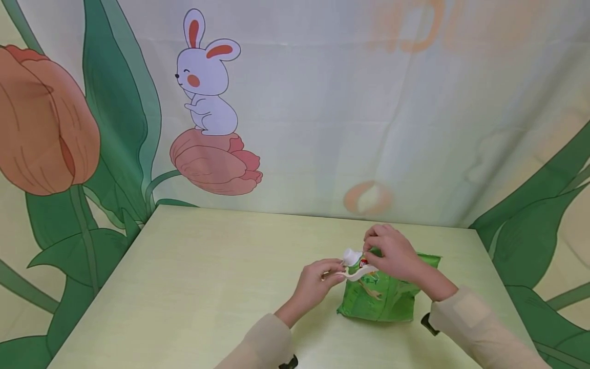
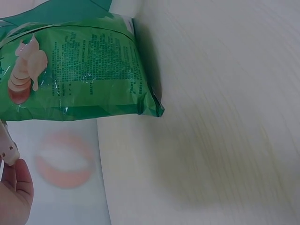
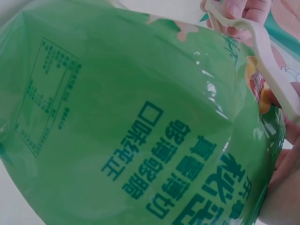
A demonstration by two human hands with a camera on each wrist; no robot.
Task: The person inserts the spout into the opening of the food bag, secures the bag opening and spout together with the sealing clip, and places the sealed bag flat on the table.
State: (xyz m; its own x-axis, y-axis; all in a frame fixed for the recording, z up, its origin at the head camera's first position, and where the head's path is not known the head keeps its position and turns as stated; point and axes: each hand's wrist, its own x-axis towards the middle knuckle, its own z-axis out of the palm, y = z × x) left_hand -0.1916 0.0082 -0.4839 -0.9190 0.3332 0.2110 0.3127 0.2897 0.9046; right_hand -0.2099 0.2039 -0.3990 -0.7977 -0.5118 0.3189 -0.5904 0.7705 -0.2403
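Between two hands, above the pale table (image 1: 207, 282), is the green bag (image 1: 389, 302). Beside its upper left corner the left hand (image 1: 312, 281) pinches a white clip (image 1: 358, 275); at its top edge the right hand (image 1: 391, 252) pinches the film. It looks light, soft and slippery, its contents probably brittle; I'd hold that thin top edge, sparing the puffed middle.

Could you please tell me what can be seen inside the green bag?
Nothing inside the green bag shows; being opaque, it covers any contents. On the outside, the left hand holds a white clip that crosses in front of its upper part.
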